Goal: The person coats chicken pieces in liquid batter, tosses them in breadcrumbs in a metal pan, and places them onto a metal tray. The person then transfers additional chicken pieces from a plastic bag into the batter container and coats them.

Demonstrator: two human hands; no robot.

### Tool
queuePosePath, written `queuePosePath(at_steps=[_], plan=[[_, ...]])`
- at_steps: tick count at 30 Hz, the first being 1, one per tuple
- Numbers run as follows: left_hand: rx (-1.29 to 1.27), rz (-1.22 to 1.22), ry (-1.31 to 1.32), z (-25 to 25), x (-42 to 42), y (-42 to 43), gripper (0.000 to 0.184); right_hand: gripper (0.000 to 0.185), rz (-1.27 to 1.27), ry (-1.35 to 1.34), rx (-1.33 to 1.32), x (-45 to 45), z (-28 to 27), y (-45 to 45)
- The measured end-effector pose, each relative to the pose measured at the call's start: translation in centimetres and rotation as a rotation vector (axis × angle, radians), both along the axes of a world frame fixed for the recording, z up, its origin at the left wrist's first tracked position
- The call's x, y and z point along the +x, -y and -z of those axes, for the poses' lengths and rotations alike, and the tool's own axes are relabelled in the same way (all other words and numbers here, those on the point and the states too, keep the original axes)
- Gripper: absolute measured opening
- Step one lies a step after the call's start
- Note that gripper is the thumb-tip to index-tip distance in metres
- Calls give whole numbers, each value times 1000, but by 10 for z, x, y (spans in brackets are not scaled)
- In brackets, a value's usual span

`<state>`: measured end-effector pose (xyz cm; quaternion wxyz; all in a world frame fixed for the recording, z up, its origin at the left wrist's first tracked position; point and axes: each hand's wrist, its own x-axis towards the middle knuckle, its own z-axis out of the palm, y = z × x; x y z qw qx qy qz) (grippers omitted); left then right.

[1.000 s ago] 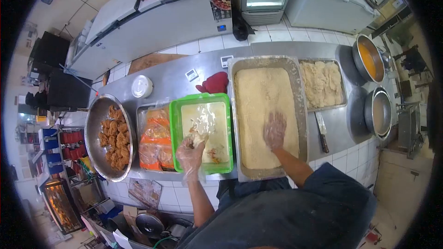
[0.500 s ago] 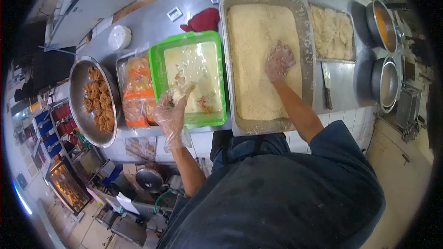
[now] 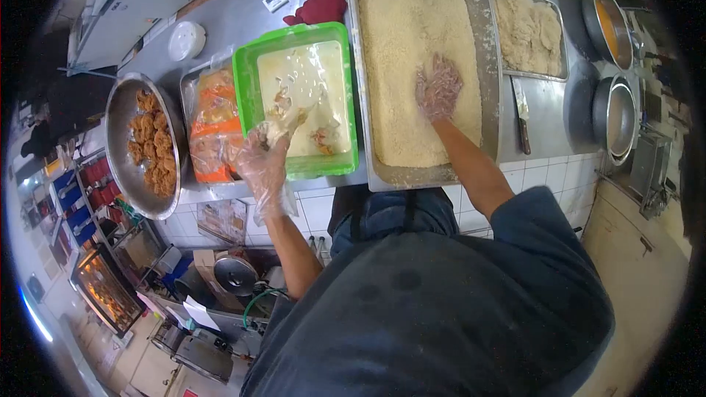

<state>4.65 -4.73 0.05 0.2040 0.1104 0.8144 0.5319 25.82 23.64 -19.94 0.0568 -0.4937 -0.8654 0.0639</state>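
Observation:
My left hand [image 3: 263, 162], in a clear plastic glove, is closed around a batter-coated chicken piece [image 3: 294, 119] over the near left corner of the green tub [image 3: 239, 95]. Pale liquid batter fills the tub, with a few more pieces lying in it. My right hand [image 3: 440, 90], gloved and dusted with crumbs, rests on the breading [image 3: 412, 37] with its fingers spread. That breading lies in a large metal tray [image 3: 360, 81] just right of the tub.
Fried chicken [image 3: 154, 143] sits in a metal bowl [image 3: 121, 176] at left, beside bagged chicken [image 3: 215, 125]. A knife [image 3: 522, 117] lies right of the large tray, below a smaller tray of clumpy breading [image 3: 528, 33]. Metal bowls [image 3: 616, 114], a red cloth [image 3: 323, 7] and a white tub [image 3: 187, 41] stand around.
The view has tilted down, so the table sits higher in the picture. My left hand still holds the piece over the green tub; my right hand stays on the breading, slightly shifted.

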Motion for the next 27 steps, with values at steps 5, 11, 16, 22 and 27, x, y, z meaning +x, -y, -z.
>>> queuePosePath(at_steps=[5,11,16,22,27], plan=[[52,-13,23,-9,4,4,26,67,-60,-10,25,15,-2,19],[-151,-11,-96,-36,11,9,26,66,-101,102,230,23,11,21],[-70,-1,-170,2,2,34,30,60,412,-116,-604,11,-21,-23],[-91,39,-168,-16,6,34,31,58,-30,-463,-1031,30,3,-58],[-33,30,-144,-12,6,40,31,59,-47,138,-1024,29,-23,-72]])
